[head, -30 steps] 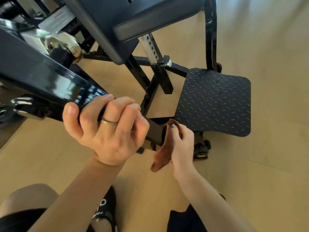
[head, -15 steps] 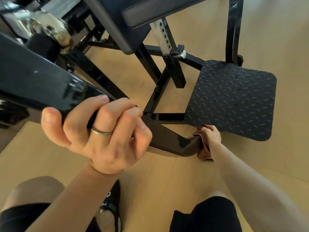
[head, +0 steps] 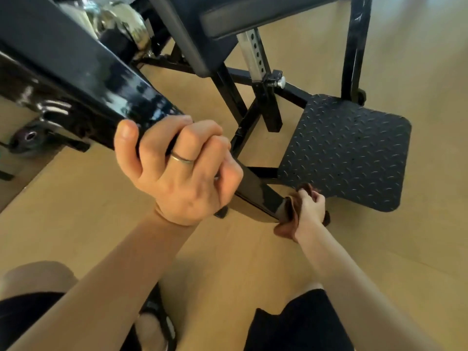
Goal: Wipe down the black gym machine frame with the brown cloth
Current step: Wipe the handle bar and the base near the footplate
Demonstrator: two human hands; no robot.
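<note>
A glossy black frame beam (head: 83,79) of the gym machine slants from the upper left down toward the floor. My left hand (head: 179,171), with a ring on one finger, grips this beam around its middle. Lower down, my right hand (head: 310,206) holds the brown cloth (head: 287,221) wrapped against the beam's low end, just in front of the footplate. Part of the cloth is hidden under my fingers.
A black diamond-pattern footplate (head: 347,150) lies on the tan floor at the right. Behind it stand black frame legs (head: 354,46), a perforated steel adjuster post with a knob (head: 279,83) and a dark seat pad (head: 220,24). My knees and a sandalled foot (head: 157,323) fill the bottom edge.
My right hand has slid the cloth down the beam from near my left hand to its low end by the footplate. The left hand keeps its grip.
</note>
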